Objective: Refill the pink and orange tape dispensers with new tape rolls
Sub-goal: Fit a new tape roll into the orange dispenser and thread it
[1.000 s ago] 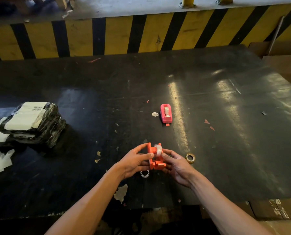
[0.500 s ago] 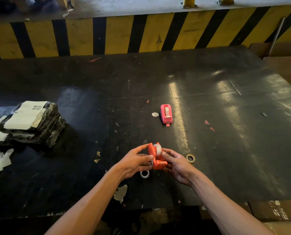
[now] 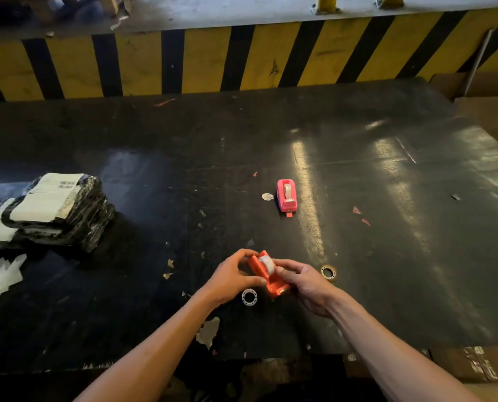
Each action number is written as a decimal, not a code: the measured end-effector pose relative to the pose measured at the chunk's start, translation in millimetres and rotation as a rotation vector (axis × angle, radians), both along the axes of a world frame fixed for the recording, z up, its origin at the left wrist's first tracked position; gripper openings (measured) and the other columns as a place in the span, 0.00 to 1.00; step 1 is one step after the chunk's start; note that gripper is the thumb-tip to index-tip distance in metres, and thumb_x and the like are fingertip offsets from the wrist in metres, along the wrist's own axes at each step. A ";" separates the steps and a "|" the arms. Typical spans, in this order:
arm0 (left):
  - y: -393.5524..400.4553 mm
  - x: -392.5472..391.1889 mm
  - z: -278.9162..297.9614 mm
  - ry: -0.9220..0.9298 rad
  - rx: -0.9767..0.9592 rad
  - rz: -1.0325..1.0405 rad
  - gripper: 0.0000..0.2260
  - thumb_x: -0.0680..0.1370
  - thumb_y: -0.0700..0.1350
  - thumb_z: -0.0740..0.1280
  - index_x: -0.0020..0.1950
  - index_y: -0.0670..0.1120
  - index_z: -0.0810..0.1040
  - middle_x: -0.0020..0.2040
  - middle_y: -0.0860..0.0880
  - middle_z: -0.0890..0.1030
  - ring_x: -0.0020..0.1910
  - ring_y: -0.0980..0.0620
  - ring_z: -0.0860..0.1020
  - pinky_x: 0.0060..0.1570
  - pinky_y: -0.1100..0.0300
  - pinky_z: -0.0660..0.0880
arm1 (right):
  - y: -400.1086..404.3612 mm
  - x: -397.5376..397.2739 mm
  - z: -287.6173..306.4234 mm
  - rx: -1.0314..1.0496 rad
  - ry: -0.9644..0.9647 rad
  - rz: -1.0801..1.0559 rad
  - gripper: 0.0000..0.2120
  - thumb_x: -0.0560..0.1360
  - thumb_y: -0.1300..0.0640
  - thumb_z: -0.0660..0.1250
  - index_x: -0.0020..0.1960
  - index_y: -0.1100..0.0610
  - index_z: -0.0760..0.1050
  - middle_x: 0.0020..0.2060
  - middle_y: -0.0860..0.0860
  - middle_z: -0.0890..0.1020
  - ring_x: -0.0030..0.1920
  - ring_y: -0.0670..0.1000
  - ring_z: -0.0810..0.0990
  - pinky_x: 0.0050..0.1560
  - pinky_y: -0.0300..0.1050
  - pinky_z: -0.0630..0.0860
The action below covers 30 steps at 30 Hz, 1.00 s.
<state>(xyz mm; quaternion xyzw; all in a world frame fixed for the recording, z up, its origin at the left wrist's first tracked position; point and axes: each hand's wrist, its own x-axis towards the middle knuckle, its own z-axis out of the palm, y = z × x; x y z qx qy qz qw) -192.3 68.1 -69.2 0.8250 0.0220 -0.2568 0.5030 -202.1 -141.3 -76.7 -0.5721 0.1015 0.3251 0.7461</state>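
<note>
I hold the orange tape dispenser (image 3: 266, 278) just above the black table, tilted, with a clear tape roll (image 3: 266, 263) seated in its top. My left hand (image 3: 233, 278) grips its left side. My right hand (image 3: 302, 281) grips its right side, thumb by the roll. The pink tape dispenser (image 3: 286, 195) rests farther back on the table with a roll in it. A white empty core (image 3: 249, 297) lies below my left hand. A brownish tape ring (image 3: 328, 272) lies right of my right hand.
A stack of black-wrapped parcels (image 3: 53, 210) with white labels sits at the left. Paper scraps and a small round sticker (image 3: 267, 196) litter the black table (image 3: 387, 227). A yellow-and-black striped barrier (image 3: 242, 59) runs along the far edge. Cardboard boxes (image 3: 488, 111) stand at the right.
The orange dispenser has tilted slightly in my hands, and my fingers have closed more tightly around it. Nothing else on the table has moved.
</note>
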 end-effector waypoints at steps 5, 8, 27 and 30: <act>0.4 5.4 -1.0 -0.109 0.096 -0.143 0.34 0.71 0.45 0.79 0.73 0.59 0.69 0.67 0.54 0.74 0.64 0.53 0.76 0.66 0.51 0.75 | -7.9 12.3 -1.1 -0.128 -0.075 0.108 0.10 0.78 0.60 0.68 0.58 0.57 0.81 0.50 0.58 0.85 0.48 0.54 0.84 0.54 0.51 0.81; 2.1 12.1 -3.2 -0.147 0.165 -0.161 0.27 0.70 0.46 0.79 0.67 0.56 0.74 0.62 0.55 0.77 0.61 0.55 0.76 0.64 0.51 0.76 | -7.2 20.9 -4.4 -0.232 -0.119 0.147 0.10 0.78 0.59 0.68 0.58 0.57 0.81 0.51 0.56 0.84 0.49 0.51 0.83 0.50 0.45 0.81; 9.3 40.6 -45.7 -0.309 0.360 0.002 0.24 0.75 0.55 0.74 0.70 0.53 0.76 0.63 0.53 0.81 0.60 0.54 0.79 0.61 0.54 0.76 | 37.7 63.4 -27.8 -0.851 -0.513 0.079 0.09 0.76 0.51 0.69 0.55 0.50 0.82 0.56 0.51 0.77 0.58 0.49 0.74 0.56 0.40 0.68; 17.4 42.3 -47.6 -0.283 0.279 -0.090 0.23 0.77 0.51 0.72 0.72 0.51 0.75 0.67 0.52 0.79 0.65 0.55 0.77 0.65 0.58 0.72 | 43.2 62.4 -30.6 -0.853 -0.508 0.118 0.10 0.77 0.50 0.68 0.56 0.51 0.82 0.59 0.51 0.76 0.61 0.50 0.73 0.57 0.40 0.67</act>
